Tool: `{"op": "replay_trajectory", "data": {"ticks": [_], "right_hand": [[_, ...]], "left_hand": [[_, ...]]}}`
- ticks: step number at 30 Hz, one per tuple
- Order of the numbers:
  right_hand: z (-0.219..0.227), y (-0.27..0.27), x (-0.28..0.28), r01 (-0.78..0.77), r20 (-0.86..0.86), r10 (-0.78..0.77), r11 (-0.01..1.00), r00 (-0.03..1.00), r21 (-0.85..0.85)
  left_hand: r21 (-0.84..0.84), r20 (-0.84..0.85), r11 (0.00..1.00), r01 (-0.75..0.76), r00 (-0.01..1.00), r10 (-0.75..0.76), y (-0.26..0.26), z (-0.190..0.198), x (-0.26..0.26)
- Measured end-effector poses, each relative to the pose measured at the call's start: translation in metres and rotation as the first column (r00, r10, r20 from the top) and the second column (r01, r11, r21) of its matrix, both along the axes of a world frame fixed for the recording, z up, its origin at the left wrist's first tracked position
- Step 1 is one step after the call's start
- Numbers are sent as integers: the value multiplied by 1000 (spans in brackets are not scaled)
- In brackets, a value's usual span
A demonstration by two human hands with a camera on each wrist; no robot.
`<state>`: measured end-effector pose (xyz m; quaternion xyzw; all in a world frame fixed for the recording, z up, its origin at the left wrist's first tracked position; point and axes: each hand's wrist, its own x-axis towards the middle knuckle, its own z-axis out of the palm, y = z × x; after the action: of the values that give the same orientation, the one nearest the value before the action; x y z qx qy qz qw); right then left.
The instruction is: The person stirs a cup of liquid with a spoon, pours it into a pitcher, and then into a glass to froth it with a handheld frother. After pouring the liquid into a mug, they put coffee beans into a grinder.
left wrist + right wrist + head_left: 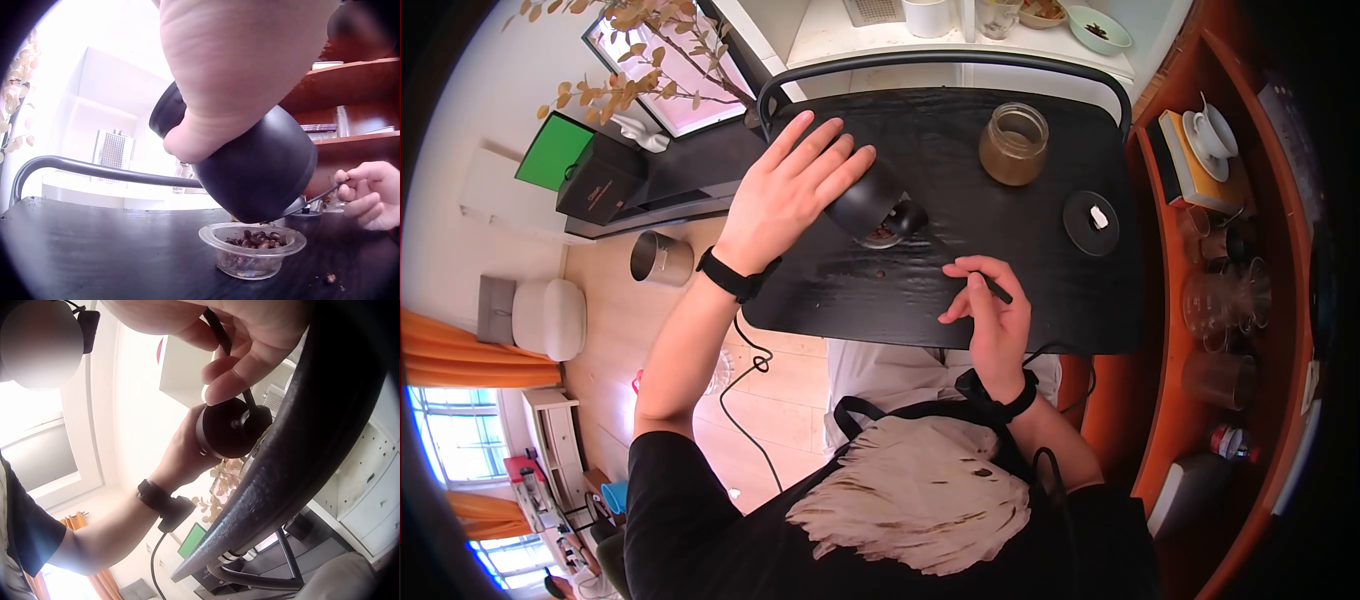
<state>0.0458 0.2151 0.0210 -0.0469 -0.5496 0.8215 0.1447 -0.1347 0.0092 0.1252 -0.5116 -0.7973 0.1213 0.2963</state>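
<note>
My left hand grips a rounded black canister, tipped so its mouth faces down and right. Right below it stands a small clear plastic cup with dark coffee beans inside. My right hand pinches the thin handle of a black scoop between thumb and fingers. The scoop's round head is at the canister's mouth, over the cup. A stray bean lies on the black table near the cup.
Farther back on the table stands an open glass jar of brownish content. Toward the right lies a round black lid with a white piece on it. A black rail lines the table's far edge, and wooden shelves stand on the right.
</note>
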Motion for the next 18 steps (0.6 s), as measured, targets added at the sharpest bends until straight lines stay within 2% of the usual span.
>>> {"op": "replay_trajectory", "data": {"ticks": [18], "right_hand": [[0,0,0,-10,10,10,1000,1000,-5]], "left_hand": [[-7,12,1000,-19,1000,19,0,-1,6]]}}
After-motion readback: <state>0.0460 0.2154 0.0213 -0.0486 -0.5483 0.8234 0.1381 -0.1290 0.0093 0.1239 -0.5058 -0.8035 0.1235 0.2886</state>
